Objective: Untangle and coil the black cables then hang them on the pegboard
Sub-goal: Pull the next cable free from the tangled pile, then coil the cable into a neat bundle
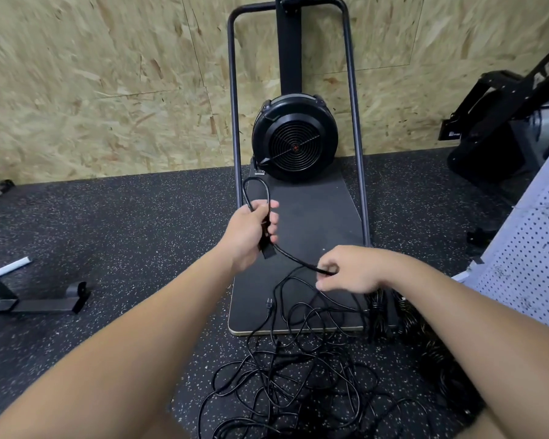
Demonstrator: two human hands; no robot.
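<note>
My left hand (251,229) is closed around a black cable (293,260), with a small loop standing above the fist and the plug end hanging below it. The same cable runs down and right to my right hand (349,269), which pinches it between thumb and fingers. Below both hands a tangled heap of black cables (286,375) lies on the speckled rubber floor and spills onto a black platform. A white pegboard (533,267) leans at the right edge.
A black fan-wheel exercise machine (293,137) with a tall tube frame stands on the platform (314,217) against the chipboard wall. Another black machine (501,128) is at the back right. A black metal stand foot (45,301) lies at the left.
</note>
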